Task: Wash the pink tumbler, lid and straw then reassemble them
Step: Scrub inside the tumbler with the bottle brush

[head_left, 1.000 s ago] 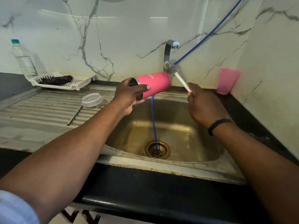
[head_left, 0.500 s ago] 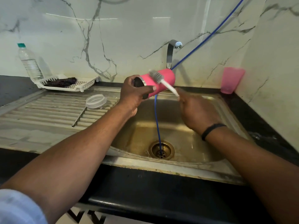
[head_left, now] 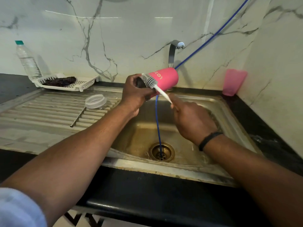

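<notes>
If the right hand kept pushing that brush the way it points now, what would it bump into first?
Most likely the pink tumbler. The right hand aims the brush up-left at its open mouth, held by the left hand; depth is unclear.

I see white marble-look wall panels [head_left: 131,30] with grey veins behind the counter, meeting a second such wall [head_left: 278,71] at the right corner; pale streaks of light reflect off the glossy back wall; a black countertop [head_left: 164,194] frames a steel sink [head_left: 229,112] with a brass-toned drain [head_left: 161,151] and a ribbed draining board [head_left: 41,112] to its left; a curved metal tap [head_left: 173,51] rises from the back edge.
</notes>
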